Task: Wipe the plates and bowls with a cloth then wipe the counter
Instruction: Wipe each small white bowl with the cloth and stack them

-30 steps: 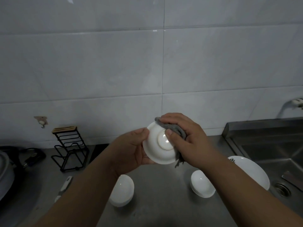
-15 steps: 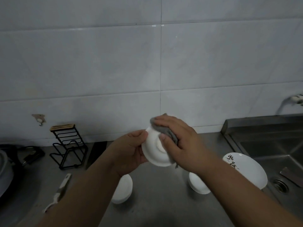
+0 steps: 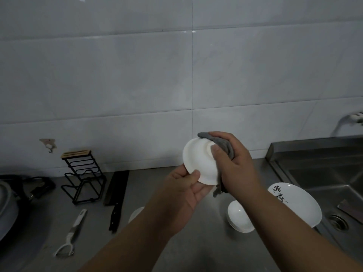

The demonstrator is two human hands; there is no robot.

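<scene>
My left hand (image 3: 184, 190) holds a small white bowl (image 3: 197, 160) by its lower rim, with the bowl's underside turned toward me above the steel counter (image 3: 196, 250). My right hand (image 3: 234, 163) grips a grey cloth (image 3: 222, 145) and presses it against the bowl's base, thumb on the foot ring. On the counter below lie a stack of white bowls (image 3: 239, 216), another white bowl (image 3: 135, 213) partly hidden by my left forearm, and a white plate (image 3: 300, 205) with black writing.
A steel sink (image 3: 330, 185) with a drain lies to the right, a tap (image 3: 353, 117) above it. At the left stand a black wire rack (image 3: 83, 177), a dark knife (image 3: 115, 195), a white peeler (image 3: 71, 235) and a pot (image 3: 7, 207).
The bowl has turned in my hands and my left hand has shifted to grip its lower rim. My right hand with the cloth moved up round the bowl's base.
</scene>
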